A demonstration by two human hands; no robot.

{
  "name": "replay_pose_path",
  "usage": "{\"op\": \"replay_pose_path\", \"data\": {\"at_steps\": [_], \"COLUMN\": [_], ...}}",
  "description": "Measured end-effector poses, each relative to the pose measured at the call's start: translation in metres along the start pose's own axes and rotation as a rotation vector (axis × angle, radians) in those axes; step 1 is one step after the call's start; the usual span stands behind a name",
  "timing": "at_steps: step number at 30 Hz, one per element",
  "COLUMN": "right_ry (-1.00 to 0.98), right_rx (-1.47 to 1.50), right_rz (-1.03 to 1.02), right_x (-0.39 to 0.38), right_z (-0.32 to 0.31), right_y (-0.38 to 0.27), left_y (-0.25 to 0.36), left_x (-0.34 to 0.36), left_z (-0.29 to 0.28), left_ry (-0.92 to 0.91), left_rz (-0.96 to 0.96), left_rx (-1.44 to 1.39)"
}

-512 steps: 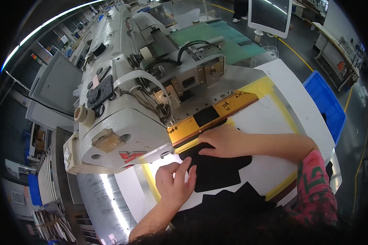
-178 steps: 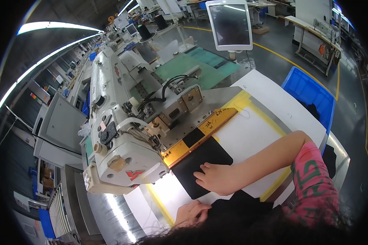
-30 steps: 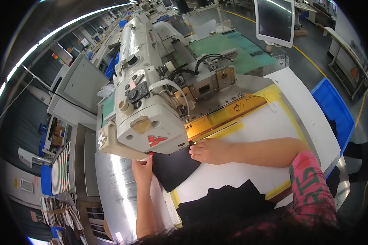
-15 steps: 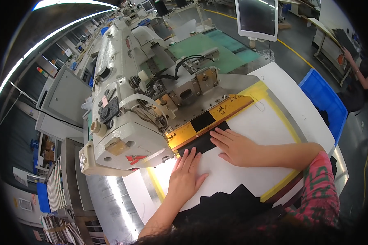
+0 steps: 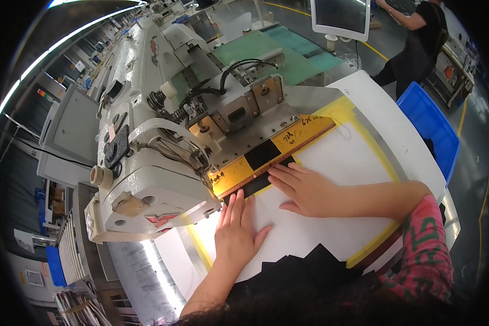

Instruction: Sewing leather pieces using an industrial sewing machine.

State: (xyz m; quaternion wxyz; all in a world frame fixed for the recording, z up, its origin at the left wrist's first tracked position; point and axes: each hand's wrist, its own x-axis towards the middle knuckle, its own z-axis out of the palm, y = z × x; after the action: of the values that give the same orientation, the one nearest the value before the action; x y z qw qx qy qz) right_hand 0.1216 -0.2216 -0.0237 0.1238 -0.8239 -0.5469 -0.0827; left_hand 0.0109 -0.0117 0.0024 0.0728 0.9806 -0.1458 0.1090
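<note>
A black fabric piece lies partly under the yellow marked clamp plate of a large white sewing machine. My left hand is open, its outstretched fingertips on the near left part of the fabric. With fingers flat and apart, my right hand lies open, its fingertips against the fabric's right part and the clamp edge. Below both is a white work sheet bordered with yellow tape. A stack of black cut pieces rests at the near edge, its front partly hidden.
A blue bin stands at the right of the white table. At the far side are a green work surface and a screen. Another person is beyond the bin. The metal machine bed extends at the left.
The black fabric has slid farther under the clamp plate, so a narrower strip shows. Both hands have shifted slightly forward with it. The other person has come farther into view.
</note>
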Motion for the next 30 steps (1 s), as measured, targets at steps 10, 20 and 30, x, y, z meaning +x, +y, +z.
{"op": "replay_pose_path", "data": {"at_steps": [10, 20, 30], "right_ry": [0.005, -0.025, -0.005], "right_rx": [-0.078, 0.010, -0.036], "right_rz": [0.039, 0.017, 0.104], "right_x": [-0.002, -0.006, -0.010], "right_z": [-0.001, -0.003, -0.006], "right_y": [0.001, 0.000, 0.000], "left_y": [-0.005, -0.003, -0.003], "left_x": [-0.003, -0.001, -0.002], "left_z": [0.004, 0.001, 0.001], "left_ry": [-0.033, -0.003, -0.001], "left_rz": [-0.112, -0.057, -0.063], "left_rx": [-0.056, 0.005, -0.041]}}
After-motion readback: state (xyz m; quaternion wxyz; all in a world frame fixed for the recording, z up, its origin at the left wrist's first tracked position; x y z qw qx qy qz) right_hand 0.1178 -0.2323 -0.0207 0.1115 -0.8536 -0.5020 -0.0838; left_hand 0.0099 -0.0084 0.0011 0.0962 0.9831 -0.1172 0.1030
